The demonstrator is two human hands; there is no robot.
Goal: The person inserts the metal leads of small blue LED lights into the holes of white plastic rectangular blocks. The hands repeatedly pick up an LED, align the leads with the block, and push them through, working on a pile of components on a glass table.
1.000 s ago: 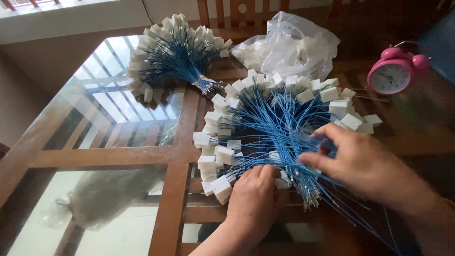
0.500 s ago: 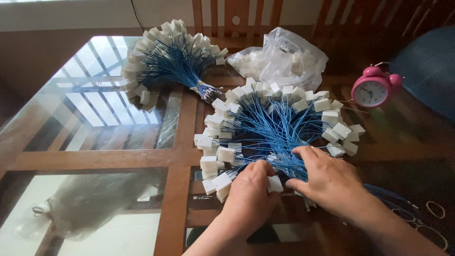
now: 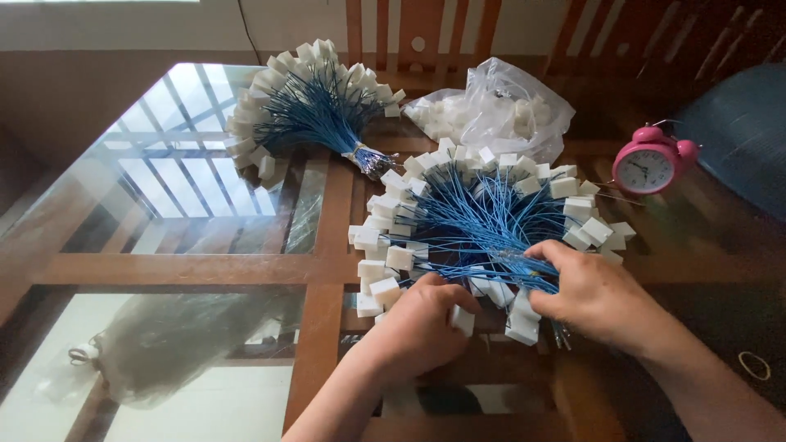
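Observation:
A loose fan of blue wires with white block ends [image 3: 483, 213] lies spread on the glass table in front of me. My left hand [image 3: 422, 327] is closed around one white block at the fan's near edge. My right hand [image 3: 594, 299] pinches the gathered blue wires where they come together, thumb and fingers curled over the strands. A second bundle of the same wires [image 3: 311, 102], tied at its neck, lies at the back left, apart from both hands.
A clear plastic bag of white blocks [image 3: 499, 110] sits behind the fan. A pink alarm clock [image 3: 651, 164] stands at the right, with a blue cushion [image 3: 737, 131] behind it. A rubber band [image 3: 754, 365] lies near right. A tied plastic bag [image 3: 164, 344] shows under the glass table [image 3: 164, 180].
My right hand has slid down and left from the fan's right side to the gathered wires. The left hand stayed at the near edge. The camera view shifted slightly.

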